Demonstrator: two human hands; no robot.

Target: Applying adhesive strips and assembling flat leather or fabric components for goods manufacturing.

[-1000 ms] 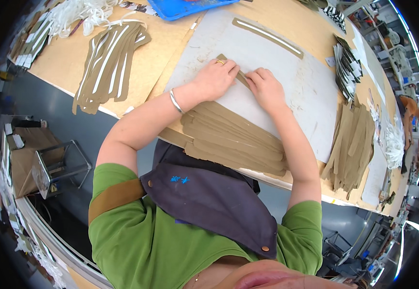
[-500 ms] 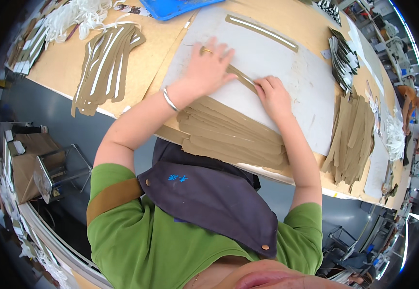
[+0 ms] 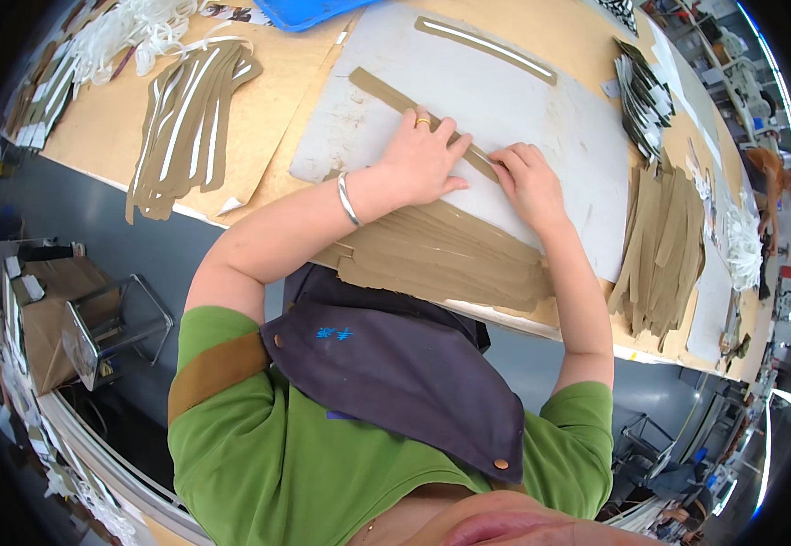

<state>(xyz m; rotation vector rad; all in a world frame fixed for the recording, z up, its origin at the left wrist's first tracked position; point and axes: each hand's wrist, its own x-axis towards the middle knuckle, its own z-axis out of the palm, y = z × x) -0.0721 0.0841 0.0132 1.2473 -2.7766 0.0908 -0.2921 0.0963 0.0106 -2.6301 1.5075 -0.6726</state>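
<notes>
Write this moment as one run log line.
left hand: on brown strip | right hand: at strip's right end | grey sheet: beneath strip

Olive strip (image 3: 386,94) under my fingers (image 3: 516,156): matt, cloth-like. Grey board (image 3: 587,164) beneath: smooth, scuffed in places. Counter (image 3: 273,77): wood-like, faint sheen. My bracelet (image 3: 347,198): polished metal. Blue tray (image 3: 309,11): smooth plastic by its look. White ribbons (image 3: 122,47): slightly shiny. My apron (image 3: 395,373): matt cloth, metal snaps (image 3: 501,464) with a coppery shine.

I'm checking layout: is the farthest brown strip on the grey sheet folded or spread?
Spread: the brown strip lies straight, white stripe showing.
</notes>
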